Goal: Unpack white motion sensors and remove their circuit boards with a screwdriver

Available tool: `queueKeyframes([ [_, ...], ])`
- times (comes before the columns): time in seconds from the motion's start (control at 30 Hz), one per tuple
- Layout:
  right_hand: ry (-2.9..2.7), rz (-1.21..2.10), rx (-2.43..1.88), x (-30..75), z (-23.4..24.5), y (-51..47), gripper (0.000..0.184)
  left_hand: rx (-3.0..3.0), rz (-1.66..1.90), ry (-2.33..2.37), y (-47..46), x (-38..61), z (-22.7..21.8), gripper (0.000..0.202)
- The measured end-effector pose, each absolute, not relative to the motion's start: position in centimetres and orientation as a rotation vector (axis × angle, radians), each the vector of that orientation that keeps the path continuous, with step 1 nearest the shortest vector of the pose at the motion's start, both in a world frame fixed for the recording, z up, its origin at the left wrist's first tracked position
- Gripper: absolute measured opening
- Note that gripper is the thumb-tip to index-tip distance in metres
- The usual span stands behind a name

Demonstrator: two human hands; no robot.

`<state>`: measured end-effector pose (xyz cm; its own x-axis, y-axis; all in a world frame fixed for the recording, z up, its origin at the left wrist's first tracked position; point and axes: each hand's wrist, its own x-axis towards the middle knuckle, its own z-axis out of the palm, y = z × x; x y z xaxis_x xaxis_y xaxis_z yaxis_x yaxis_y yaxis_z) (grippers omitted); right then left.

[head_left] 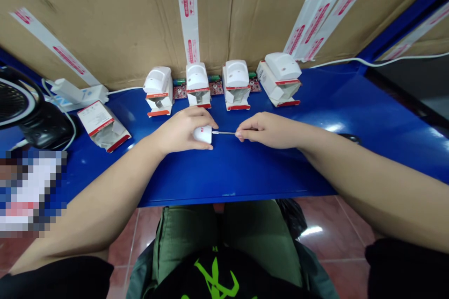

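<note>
Bright, even light; glare spots on blue table (pixel 266 173) and floor tiles (pixel 333 219); edges fisheye-bent, focus sharp

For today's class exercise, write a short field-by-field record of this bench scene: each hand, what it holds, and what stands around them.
Left hand: grips a white plastic sensor casing
Right hand: pinches a slim screwdriver, its shaft reaching the casing
Behind the hands: four white sensor units on opened red-and-white cartons
Between units: red circuit boards
Surface: blue bench
Far left: black fan
</note>
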<state>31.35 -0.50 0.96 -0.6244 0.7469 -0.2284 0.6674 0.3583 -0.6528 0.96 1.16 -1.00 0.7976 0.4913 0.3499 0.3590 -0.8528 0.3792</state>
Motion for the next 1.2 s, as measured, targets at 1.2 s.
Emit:
queueKeyframes([
  [1.2, -2.506, 1.161, -1.100, 30.4, 0.7, -1.4, 0.039, 2.855, 0.758, 0.572, -0.2, 2.2, -1.1, 0.044],
])
